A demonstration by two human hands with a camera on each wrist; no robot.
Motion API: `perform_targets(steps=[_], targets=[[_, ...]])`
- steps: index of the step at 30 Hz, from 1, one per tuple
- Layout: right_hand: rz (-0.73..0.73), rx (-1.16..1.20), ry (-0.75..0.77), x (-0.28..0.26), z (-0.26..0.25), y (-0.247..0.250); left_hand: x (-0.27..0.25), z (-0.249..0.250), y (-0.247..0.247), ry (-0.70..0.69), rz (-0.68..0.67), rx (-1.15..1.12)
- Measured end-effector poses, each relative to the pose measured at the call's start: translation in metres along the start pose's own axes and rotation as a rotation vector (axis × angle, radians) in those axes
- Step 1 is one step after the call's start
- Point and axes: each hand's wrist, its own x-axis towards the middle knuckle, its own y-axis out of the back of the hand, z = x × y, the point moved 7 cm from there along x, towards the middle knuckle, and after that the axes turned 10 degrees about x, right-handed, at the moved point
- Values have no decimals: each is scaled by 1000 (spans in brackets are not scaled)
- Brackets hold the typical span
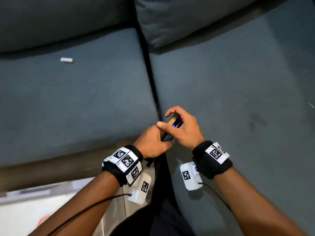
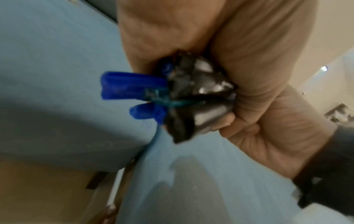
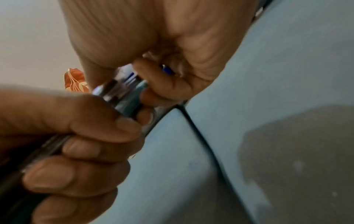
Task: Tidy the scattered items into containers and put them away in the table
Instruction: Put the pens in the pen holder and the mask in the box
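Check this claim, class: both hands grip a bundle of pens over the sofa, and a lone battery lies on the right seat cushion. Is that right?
One detail is wrong. The battery lies on the left seat cushion, not the right, as the head view shows. The rest holds: the left hand and right hand both grip the bundle of pens over the sofa.

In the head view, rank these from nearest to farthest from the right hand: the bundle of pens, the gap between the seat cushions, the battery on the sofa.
1. Bundle of pens: gripped in the right hand itself, with the left hand holding its lower end.
2. Gap between the seat cushions: just left of the hands, running away up the sofa.
3. Battery: far off on the left cushion, near the backrest.
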Motion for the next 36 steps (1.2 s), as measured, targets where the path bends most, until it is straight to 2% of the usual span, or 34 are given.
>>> perform_targets(steps=[3, 9, 11, 14, 15, 18, 22, 26, 31, 36], targets=[[-26, 17, 19, -29, -8, -58, -61, -40, 7, 105, 40, -23], [-177, 79, -74, -65, 3, -181, -156, -132, 21, 190, 73, -373], [-189, 76, -96, -67, 5, -208, -179, -163, 34, 232, 208, -542], [-147, 96, -148, -65, 7, -248, -230, -220, 61, 375, 599, -906], [-125, 102, -153, -63, 6, -257, -242, -234, 65, 423, 688, -1013], [-138, 92, -174, -70, 0, -303, -268, -270, 58, 525, 846, -1195], [-325, 35, -170, -101, -16, -372, -299, -301, 49, 637, 1143, -1327], [-518, 57, -225, -126, -30, -423, -339, -334, 40, 741, 1267, -1402], [-692, 8, -295, -159, -33, -489, -397, -371, 38, 765, 1355, -1506], [-904, -99, -260, -202, -33, -563, -470, -405, 14, 856, 1526, -1480]])
